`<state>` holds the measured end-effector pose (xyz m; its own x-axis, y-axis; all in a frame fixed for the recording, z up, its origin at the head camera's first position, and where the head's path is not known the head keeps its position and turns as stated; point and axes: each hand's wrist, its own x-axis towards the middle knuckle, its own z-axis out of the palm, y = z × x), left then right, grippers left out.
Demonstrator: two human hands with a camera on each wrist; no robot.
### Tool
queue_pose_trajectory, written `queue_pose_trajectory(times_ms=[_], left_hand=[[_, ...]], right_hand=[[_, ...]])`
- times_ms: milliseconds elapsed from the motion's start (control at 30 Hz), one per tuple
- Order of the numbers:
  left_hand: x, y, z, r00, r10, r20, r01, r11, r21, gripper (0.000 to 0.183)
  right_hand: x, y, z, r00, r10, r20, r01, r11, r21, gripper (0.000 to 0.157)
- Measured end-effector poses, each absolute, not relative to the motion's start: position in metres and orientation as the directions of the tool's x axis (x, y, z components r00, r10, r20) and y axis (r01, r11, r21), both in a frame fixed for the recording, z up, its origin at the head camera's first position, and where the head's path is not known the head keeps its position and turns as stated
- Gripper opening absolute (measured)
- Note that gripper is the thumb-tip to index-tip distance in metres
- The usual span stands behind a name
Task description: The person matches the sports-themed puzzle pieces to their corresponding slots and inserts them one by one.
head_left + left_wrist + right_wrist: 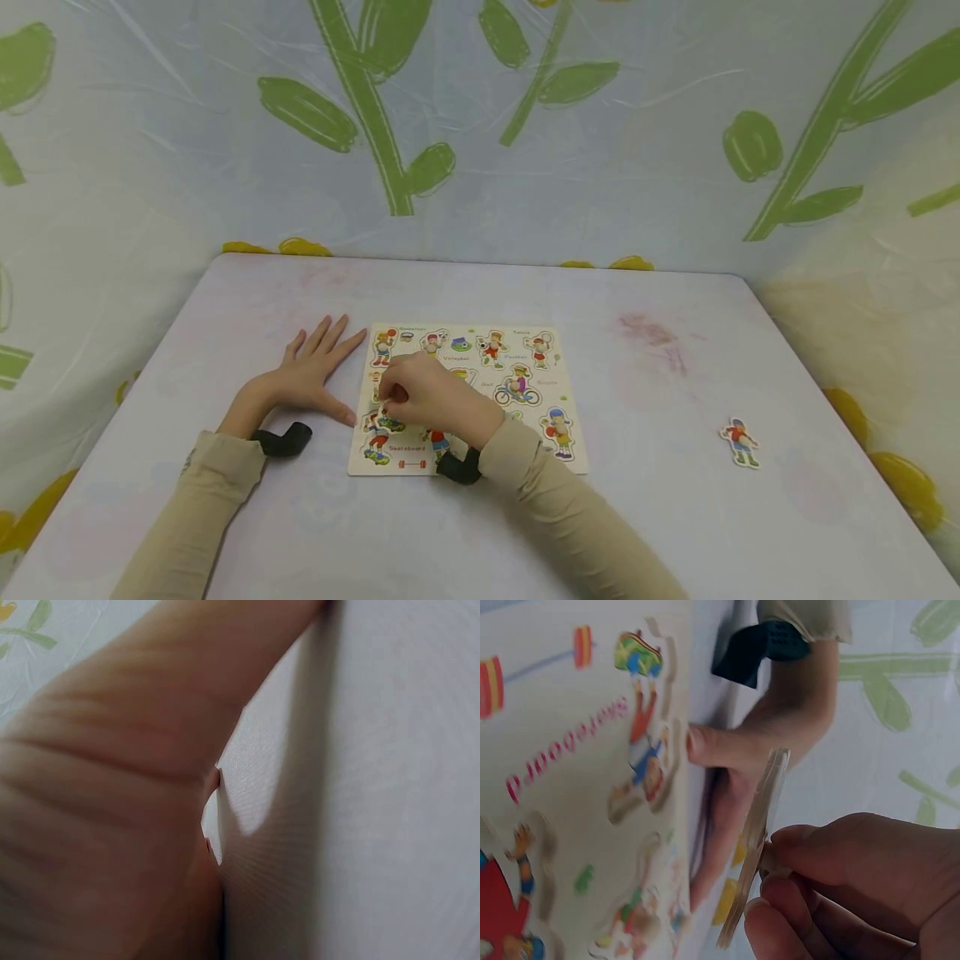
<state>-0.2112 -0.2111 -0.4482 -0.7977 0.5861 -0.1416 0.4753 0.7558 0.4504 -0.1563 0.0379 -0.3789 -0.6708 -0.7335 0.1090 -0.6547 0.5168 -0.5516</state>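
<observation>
A wooden knob puzzle board (517,462) printed with sports figures lies on the table. My right hand (442,396) is above its left part and pinches a thin puzzle piece (759,832) by the knob, between thumb and fingers. The right wrist view shows this piece edge-on, tilted and apart from the board. Below it is a recess with a printed skateboarder (646,750), beside the word Skateboard. With fingers spread, my left hand (311,375) rests on the table left of the board; its thumb (716,746) touches or nearly touches the board's edge.
A loose figure piece (741,442) in a red top lies on the table far to the right. Several figure pieces, such as a cyclist (516,387), sit in the board. A leaf-patterned cloth (525,208) hangs behind the table (660,517).
</observation>
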Motion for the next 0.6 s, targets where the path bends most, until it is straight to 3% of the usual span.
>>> queue_pose_trajectory(times_ms=[167, 600], left_hand=[[-0.212, -0.212, -0.449, -0.798, 0.587, -0.137, 0.481, 0.756, 0.443, 0.133], [-0.212, -0.211, -0.450, -0.798, 0.588, -0.133, 0.483, 0.756, 0.442, 0.133]], right_hand=[[-0.154, 0.030, -0.388, -0.672, -0.739, 0.042, -0.640, 0.551, -0.536, 0.010], [-0.149, 0.022, -0.405, -0.636, -0.771, 0.016, -0.665, 0.539, -0.517, 0.009]])
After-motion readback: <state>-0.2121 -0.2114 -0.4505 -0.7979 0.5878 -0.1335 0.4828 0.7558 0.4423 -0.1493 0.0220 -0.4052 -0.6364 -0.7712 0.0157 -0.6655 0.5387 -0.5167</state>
